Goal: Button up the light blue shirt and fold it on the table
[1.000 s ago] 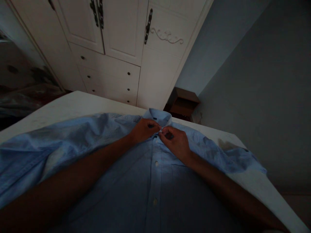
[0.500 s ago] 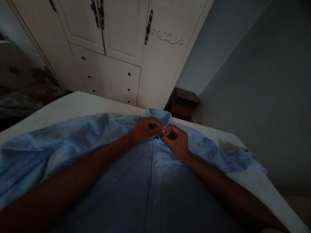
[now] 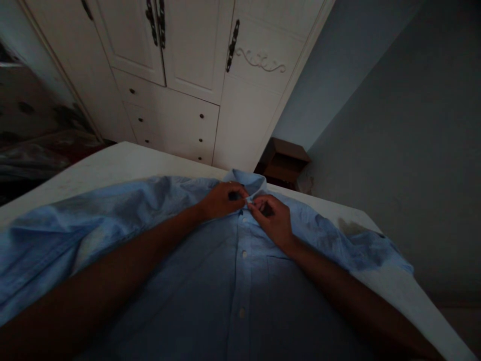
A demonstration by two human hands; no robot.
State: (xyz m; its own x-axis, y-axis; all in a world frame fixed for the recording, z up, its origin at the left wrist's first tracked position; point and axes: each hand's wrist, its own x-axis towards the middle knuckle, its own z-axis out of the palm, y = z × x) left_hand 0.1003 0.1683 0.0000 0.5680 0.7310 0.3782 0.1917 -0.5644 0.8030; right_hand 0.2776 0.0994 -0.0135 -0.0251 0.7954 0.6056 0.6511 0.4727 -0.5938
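A light blue button-up shirt (image 3: pixel 203 286) lies front side up, its sleeves spread to both sides and its collar (image 3: pixel 246 179) at the far end. At the collar's front, my left hand (image 3: pixel 223 200) pinches the cloth between thumb and fingers. Right beside it, my right hand (image 3: pixel 273 215) also grips the collar edge with thumb and fingertips. The fingertips of both hands nearly meet there and partly hide what is between them. Below them, several pale buttons run down the front placket (image 3: pixel 243 281).
The shirt rests on a white tabletop (image 3: pixel 139 155). Past its far edge stands a cream wardrobe (image 3: pixel 188 55) with drawers and dark handles. A small brown cabinet (image 3: pixel 287 155) stands near the grey wall (image 3: pixel 406 150) on the right. Plastic-covered items (image 3: pixel 45 153) are at the left.
Both hands stay at the collar, and their fingertips have shifted slightly. More of the collar edge shows between them. The whole view has moved a little.
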